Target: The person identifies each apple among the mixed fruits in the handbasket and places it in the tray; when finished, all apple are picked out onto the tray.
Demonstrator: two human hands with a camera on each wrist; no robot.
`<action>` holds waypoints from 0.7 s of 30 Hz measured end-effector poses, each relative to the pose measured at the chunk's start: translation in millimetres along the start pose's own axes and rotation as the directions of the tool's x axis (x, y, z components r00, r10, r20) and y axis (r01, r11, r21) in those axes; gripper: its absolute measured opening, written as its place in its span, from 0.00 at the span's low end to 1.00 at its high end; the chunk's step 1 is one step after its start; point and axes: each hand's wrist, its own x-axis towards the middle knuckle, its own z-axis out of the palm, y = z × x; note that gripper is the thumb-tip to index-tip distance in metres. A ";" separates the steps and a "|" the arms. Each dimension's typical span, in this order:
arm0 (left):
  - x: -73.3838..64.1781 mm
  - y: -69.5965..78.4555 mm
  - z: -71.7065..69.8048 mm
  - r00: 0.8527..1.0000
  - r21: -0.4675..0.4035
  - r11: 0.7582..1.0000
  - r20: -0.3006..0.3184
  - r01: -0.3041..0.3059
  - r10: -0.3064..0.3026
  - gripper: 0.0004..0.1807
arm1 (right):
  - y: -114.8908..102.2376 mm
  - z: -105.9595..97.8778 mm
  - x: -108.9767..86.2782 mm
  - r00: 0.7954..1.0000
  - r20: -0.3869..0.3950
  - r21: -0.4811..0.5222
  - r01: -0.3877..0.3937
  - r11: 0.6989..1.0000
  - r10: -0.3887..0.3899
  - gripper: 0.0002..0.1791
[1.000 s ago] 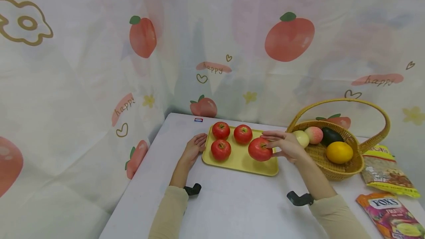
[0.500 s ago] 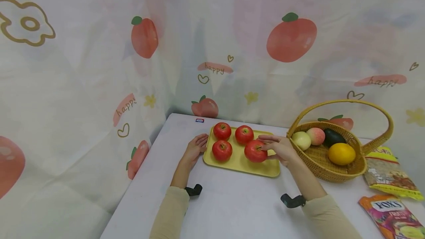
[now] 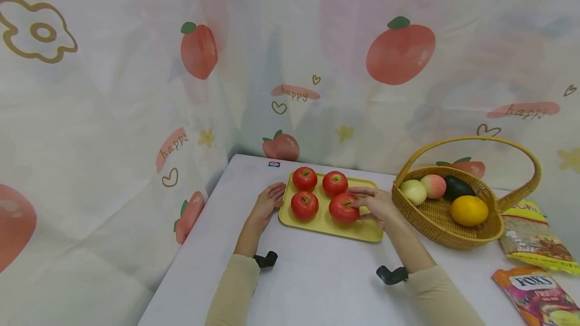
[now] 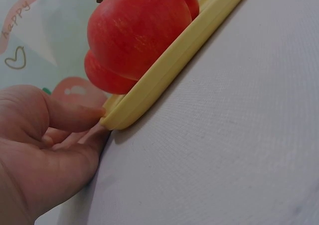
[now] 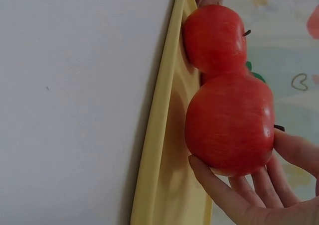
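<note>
A yellow tray (image 3: 317,225) lies on the white table, with several red apples on or over it. My left hand (image 3: 267,201) is at the tray's left edge; in the left wrist view its thumb and fingers (image 4: 89,116) pinch the rim. My right hand (image 3: 378,206) grips the front right apple (image 3: 343,209) from its right side. In the right wrist view that apple (image 5: 232,125) sits between thumb and fingers, close over the tray and overlapping the front left apple (image 5: 215,38). Two more apples, at back left (image 3: 304,179) and back middle (image 3: 335,183), stand behind.
To the right stands a wicker basket (image 3: 441,233) with a tall handle, holding a pale round fruit, a peach, a dark oval fruit and a yellow fruit. Two snack bags (image 3: 536,293) lie right of it. A patterned cloth (image 3: 344,64) hangs behind the table.
My right hand has carried the apple left and slightly down, toward the front left apple. The left hand stays at the tray's edge. The view has shifted slightly.
</note>
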 end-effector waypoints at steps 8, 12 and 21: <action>-0.4 -0.6 1.6 1.000 0.016 1.000 -0.015 0.014 -0.014 0.37 | 9.3 4.1 5.0 1.000 -0.019 -0.011 0.014 1.000 -0.015 0.31; 0.7 -0.9 1.0 1.000 0.014 1.000 -0.018 0.013 -0.012 0.38 | 9.5 5.2 5.7 1.000 -0.008 -0.026 0.022 0.999 -0.022 0.33; -4.4 0.0 0.1 1.000 0.015 1.000 -0.009 0.015 -0.015 0.37 | 5.6 3.5 0.1 1.000 0.014 -0.115 0.022 0.993 -0.021 0.32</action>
